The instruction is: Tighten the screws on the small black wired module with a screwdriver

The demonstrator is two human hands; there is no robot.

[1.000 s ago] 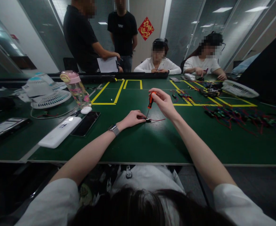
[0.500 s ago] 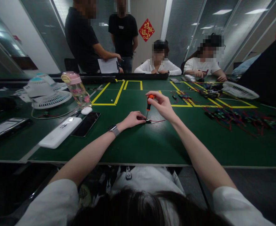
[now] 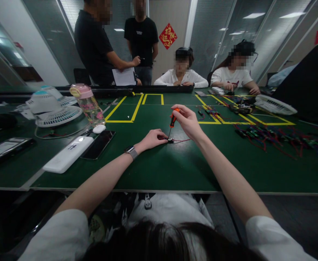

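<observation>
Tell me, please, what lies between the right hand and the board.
In the head view, the screwdriver bridges that stretch: held in the right hand, its shaft slants down to the board.

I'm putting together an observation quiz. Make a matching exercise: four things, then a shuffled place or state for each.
1. screwdriver
2. black phone
3. watch
4. bottle

A. lies beside the white oblong device
B. has a pink lid
C. in the right hand
D. around the wrist of the left hand

Pairs: 1-C, 2-A, 3-D, 4-B
</observation>
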